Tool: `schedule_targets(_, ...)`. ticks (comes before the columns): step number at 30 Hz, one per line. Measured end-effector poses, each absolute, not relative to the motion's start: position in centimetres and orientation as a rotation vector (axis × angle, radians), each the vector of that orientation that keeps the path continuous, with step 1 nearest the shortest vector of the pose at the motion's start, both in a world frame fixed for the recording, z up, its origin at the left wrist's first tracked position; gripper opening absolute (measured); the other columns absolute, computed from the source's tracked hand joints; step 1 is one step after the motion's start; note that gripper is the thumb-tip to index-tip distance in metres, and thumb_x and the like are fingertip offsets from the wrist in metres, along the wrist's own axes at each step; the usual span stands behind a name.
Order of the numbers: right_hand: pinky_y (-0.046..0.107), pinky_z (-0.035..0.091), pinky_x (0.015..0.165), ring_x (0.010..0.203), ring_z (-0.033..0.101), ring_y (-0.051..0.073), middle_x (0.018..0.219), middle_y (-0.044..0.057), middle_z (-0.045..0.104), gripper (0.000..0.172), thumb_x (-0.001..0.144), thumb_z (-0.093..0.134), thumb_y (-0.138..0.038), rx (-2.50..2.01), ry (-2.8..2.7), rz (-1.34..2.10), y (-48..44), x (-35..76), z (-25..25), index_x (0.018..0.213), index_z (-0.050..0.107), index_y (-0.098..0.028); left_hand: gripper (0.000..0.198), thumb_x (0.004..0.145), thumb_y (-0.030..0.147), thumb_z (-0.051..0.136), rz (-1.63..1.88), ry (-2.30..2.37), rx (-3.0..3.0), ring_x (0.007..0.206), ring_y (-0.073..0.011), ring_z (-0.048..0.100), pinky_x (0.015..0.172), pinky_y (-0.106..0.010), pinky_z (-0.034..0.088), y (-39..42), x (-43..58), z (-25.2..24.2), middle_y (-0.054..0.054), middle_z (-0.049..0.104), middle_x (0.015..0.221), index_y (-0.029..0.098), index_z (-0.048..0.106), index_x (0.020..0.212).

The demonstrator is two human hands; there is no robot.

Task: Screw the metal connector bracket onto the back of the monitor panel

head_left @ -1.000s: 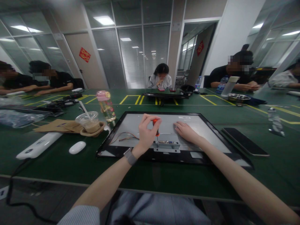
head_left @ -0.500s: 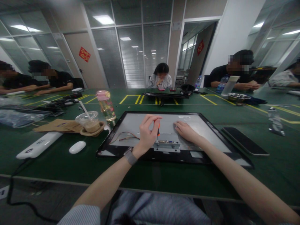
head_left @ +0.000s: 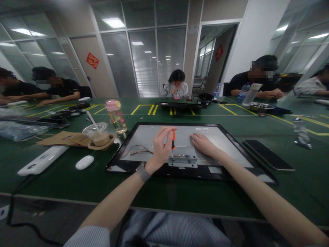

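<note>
A flat panel [head_left: 144, 132] with a black frame and grey metal back lies on the green table. My left hand [head_left: 162, 145] grips an orange and black screwdriver [head_left: 173, 140], held upright with its tip down at a metal bracket [head_left: 183, 162] near the panel's front edge. Blue and other connectors show on that bracket. My right hand [head_left: 204, 144] rests on the panel's back, fingers spread and flat, holding nothing. Thin coloured wires [head_left: 138, 149] lie on the panel left of my left hand.
On the left are a pink-lidded bottle [head_left: 117, 118], a plastic cup [head_left: 96, 133], a white mouse [head_left: 84, 162] and a white power strip [head_left: 42, 160]. A black phone [head_left: 267, 155] lies right of the panel. Several people sit around the table.
The fingers of my left hand have shifted slightly on the screwdriver, and more of its orange handle shows. My right hand has stayed in place.
</note>
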State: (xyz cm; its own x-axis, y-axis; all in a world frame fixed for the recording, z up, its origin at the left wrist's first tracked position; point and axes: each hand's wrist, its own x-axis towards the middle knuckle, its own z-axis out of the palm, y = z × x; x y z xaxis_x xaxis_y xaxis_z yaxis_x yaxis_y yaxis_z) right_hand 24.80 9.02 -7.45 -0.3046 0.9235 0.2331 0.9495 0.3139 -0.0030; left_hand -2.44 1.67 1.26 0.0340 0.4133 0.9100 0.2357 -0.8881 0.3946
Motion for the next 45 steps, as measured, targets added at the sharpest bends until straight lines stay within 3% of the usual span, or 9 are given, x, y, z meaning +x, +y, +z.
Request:
schedule_targets(7, 0.050, 0.045, 0.118, 0.141, 0.059, 0.035, 0.155, 0.022, 0.060, 0.048, 0.108, 0.040, -0.025, -1.732, -2.385, -0.201, 8.88, 24.60, -7.46, 0.150, 0.059, -0.013, 0.029, 0.111, 0.025, 0.046, 1.990, 0.667, 2.172, 0.098, -0.0189, 0.074, 0.086, -0.033, 0.061, 1.69, -2.43, 1.06, -0.008, 0.079, 0.106, 0.019, 0.075, 0.111)
schedule_targets(16, 0.051, 0.044, 0.119, 0.143, 0.058, 0.034, 0.156, 0.021, 0.059, 0.048, 0.108, 0.039, -0.024, -1.761, -2.379, -0.197, 8.76, 24.43, -7.26, 0.150, 0.058, -0.013, 0.014, 0.103, 0.018, 0.062, 2.052, 0.642, 2.194, 0.093, -0.0173, 0.076, 0.085, -0.030, 0.062, 1.41, -2.24, 1.14, -0.007, 0.080, 0.102, 0.018, 0.076, 0.107)
schedule_targets(22, 0.050, 0.045, 0.119, 0.142, 0.059, 0.034, 0.155, 0.022, 0.060, 0.048, 0.108, 0.040, -0.024, -1.749, -2.388, -0.194, 8.68, 24.39, -7.10, 0.150, 0.059, -0.013, 0.012, 0.101, 0.016, 0.064, 2.089, 0.644, 2.201, 0.084, -0.0157, 0.072, 0.078, -0.028, 0.060, 1.35, -2.12, 1.41, -0.005, 0.076, 0.095, 0.019, 0.075, 0.104)
schedule_targets(27, 0.052, 0.044, 0.119, 0.144, 0.057, 0.035, 0.156, 0.023, 0.058, 0.048, 0.108, 0.039, -0.024, -1.751, -2.394, -0.181, 8.67, 24.39, -7.04, 0.151, 0.058, -0.011, 0.004, 0.098, 0.021, 0.071, 2.121, 0.676, 2.166, 0.075, -0.0135, 0.064, 0.073, -0.027, 0.056, 1.53, -2.18, 1.21, 0.000, 0.063, 0.083, 0.020, 0.075, 0.098)
schedule_targets(35, 0.051, 0.044, 0.119, 0.142, 0.059, 0.035, 0.156, 0.023, 0.058, 0.049, 0.108, 0.039, -0.025, -1.741, -2.390, -0.172, 8.62, 24.47, -6.95, 0.151, 0.058, -0.012, 0.030, 0.111, 0.026, 0.044, 1.999, 0.653, 2.128, 0.101, -0.0200, 0.071, 0.087, -0.034, 0.058, 1.55, -2.45, 0.99, -0.009, 0.073, 0.107, 0.019, 0.073, 0.109)
schedule_targets(39, 0.051, 0.046, 0.117, 0.141, 0.060, 0.035, 0.155, 0.021, 0.060, 0.048, 0.108, 0.039, -0.025, -1.728, -2.385, -0.175, 8.65, 24.56, -7.04, 0.151, 0.058, -0.014, 0.024, 0.109, 0.027, 0.051, 1.984, 0.706, 2.148, 0.092, -0.0188, 0.070, 0.084, -0.033, 0.058, 1.61, -2.33, 0.96, -0.007, 0.073, 0.099, 0.020, 0.073, 0.110)
schedule_targets(45, 0.050, 0.045, 0.118, 0.141, 0.060, 0.034, 0.155, 0.022, 0.060, 0.048, 0.107, 0.039, -0.024, -1.719, -2.391, -0.181, 8.82, 24.66, -7.16, 0.150, 0.059, -0.013, 0.012, 0.102, 0.028, 0.066, 2.050, 0.709, 2.163, 0.078, -0.0150, 0.060, 0.076, -0.029, 0.055, 1.77, -2.26, 0.80, 0.000, 0.058, 0.083, 0.022, 0.076, 0.105)
